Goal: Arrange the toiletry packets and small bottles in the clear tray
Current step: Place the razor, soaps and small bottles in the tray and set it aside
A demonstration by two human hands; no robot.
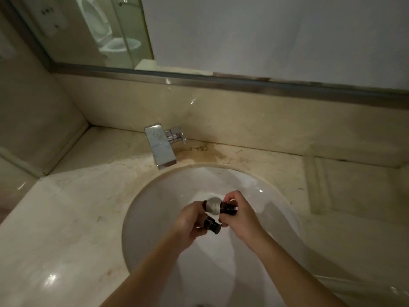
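Observation:
Both my hands hover over the white sink basin (pixel 261 240). A small dark bottle with a pale label (pixel 215 206) lies sideways between them. My right hand (pixel 240 216) pinches its dark cap end, and my left hand (pixel 190 220) touches its other end. A second small dark bottle (pixel 212 226) sticks out of my left hand's fingers, just below the first. No clear tray and no packets are in view.
A chrome tap (pixel 160 146) stands behind the basin on the beige marble counter (pixel 66 218). A stained patch (pixel 205 151) lies to the right of the tap. A mirror (pixel 88 29) runs along the wall above the backsplash.

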